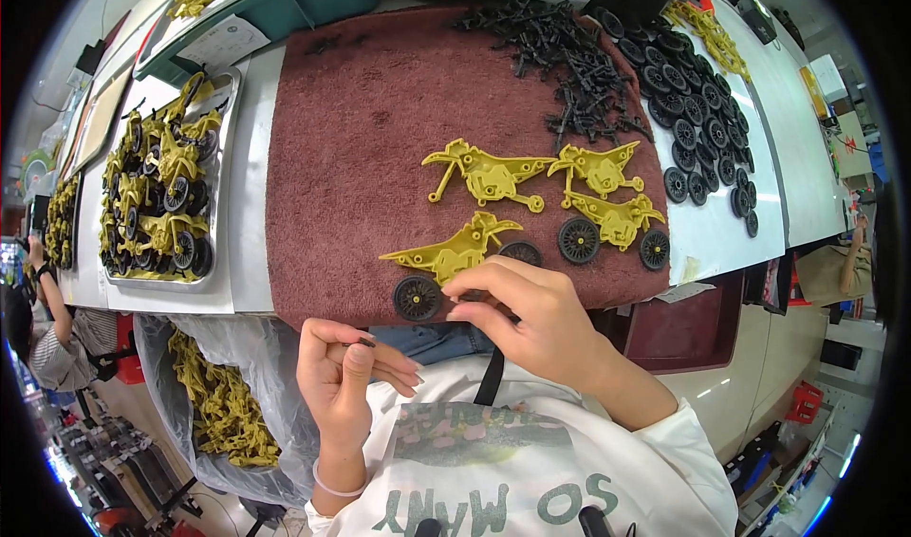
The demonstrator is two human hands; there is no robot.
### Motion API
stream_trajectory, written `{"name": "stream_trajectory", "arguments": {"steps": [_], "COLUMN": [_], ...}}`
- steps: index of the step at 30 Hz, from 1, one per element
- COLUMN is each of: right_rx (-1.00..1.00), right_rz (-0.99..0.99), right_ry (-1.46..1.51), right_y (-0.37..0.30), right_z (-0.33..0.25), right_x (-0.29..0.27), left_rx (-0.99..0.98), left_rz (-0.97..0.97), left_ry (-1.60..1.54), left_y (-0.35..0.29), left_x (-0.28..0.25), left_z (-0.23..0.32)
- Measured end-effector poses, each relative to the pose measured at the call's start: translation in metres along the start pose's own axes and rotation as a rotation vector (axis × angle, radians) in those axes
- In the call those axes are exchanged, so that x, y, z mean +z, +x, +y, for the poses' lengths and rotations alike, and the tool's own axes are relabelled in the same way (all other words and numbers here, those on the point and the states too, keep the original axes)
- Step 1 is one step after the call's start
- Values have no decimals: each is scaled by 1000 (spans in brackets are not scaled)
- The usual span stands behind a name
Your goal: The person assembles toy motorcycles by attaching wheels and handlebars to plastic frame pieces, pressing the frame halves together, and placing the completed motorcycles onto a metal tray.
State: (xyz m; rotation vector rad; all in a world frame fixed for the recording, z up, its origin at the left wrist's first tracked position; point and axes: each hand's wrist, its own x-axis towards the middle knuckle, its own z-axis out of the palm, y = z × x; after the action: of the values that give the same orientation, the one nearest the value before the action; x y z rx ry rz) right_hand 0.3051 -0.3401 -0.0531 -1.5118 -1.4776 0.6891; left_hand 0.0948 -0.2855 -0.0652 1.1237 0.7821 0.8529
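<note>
My left hand (pixel 343 376) is held palm up off the table's front edge, pinching a small black plastic part (pixel 365 342) between thumb and finger. My right hand (pixel 541 324) reaches to the nearest yellow toy motorcycle half (pixel 454 249), its thumb and finger drawn together beside the spoked black wheel (pixel 417 298). Whatever lies between those fingertips is hidden. A second wheel (pixel 520 252) sits partly behind that hand. To the right, another yellow half (pixel 619 219) has a wheel at each end. Two wheelless yellow halves (pixel 489 174) (pixel 598 168) lie behind.
A reddish-brown towel (pixel 332 167) covers the table's middle. Small black parts (pixel 584 72) are heaped at its far right, beside many loose wheels (pixel 697 110). On the left, a metal tray (pixel 228 148) holds wheeled yellow toys. Below it hangs a plastic bag (pixel 285 376) with yellow pieces.
</note>
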Motion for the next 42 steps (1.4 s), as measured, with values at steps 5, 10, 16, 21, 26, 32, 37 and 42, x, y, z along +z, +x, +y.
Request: {"name": "stream_trajectory", "arguments": {"steps": [5, 10, 16, 21, 26, 32, 37, 42], "right_rx": [-18, -41, -142, 24, -71, 65, 18, 20], "right_rz": [-58, -151, -106, 140, 37, 190, 180, 59], "right_ry": [-18, -52, -107, 182, 24, 139, 33, -97], "right_y": [4, 11, 20, 15, 13, -1, 3, 28], "right_z": [-4, -7, -13, -19, -7, 0, 7, 3], "right_x": [-3, 5, 10, -5, -40, -50, -65, -80], "left_rx": [9, 195, 43, 123, 494, 613, 543, 449], "left_rz": [-10, -72, -66, -45, 13, 24, -34, -64], "left_ry": [164, 543, 277, 427, 942, 1187, 1308, 1410], "left_y": [-6, -2, 3, 10, 26, 39, 40, 40], "left_x": [-8, -6, 10, 12, 21, 39, 47, 54], "left_z": [-10, -5, -8, -6, -14, -15, -8, -2]}}
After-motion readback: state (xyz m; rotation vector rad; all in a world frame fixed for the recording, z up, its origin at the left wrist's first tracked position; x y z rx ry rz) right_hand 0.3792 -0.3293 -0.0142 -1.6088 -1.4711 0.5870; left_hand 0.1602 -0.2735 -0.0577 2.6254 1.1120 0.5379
